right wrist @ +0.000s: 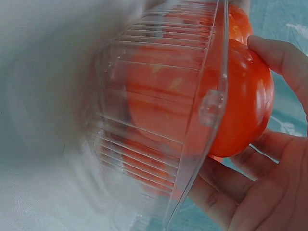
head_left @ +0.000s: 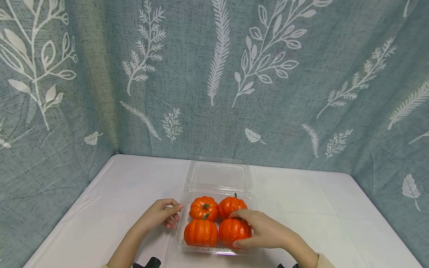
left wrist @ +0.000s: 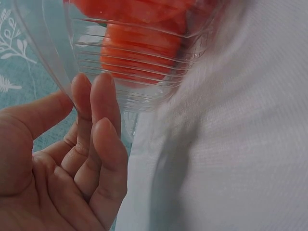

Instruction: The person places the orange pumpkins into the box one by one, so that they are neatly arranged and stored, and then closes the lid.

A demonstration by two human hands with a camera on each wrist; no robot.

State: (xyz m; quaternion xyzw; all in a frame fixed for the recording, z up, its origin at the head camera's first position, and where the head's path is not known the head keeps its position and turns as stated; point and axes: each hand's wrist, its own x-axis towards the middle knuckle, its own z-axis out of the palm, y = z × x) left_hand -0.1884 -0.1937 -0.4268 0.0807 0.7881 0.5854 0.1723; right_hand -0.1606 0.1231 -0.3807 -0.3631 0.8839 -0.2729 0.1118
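Observation:
A clear plastic clamshell container (head_left: 218,251) holds several small orange pumpkins with green stems. My right hand (head_left: 264,230) grips the near right pumpkin (head_left: 232,231), thumb on its near side and fingers over its top. In the right wrist view this pumpkin (right wrist: 245,101) shows partly through the ribbed wall. With thumb and fingertips, my left hand (head_left: 161,215) pinches the left rim of the container, and the left wrist view shows the rim between them. Beside the held pumpkin sits the near left pumpkin (head_left: 201,233). Behind them are the far left pumpkin (head_left: 203,208) and far right pumpkin (head_left: 231,206).
The container's lid (head_left: 219,175) lies folded back toward the rear edge of the table. A white cloth covers the table (head_left: 301,208). Blue-green curtains (head_left: 194,82) with white leaf prints rise behind it and at both sides.

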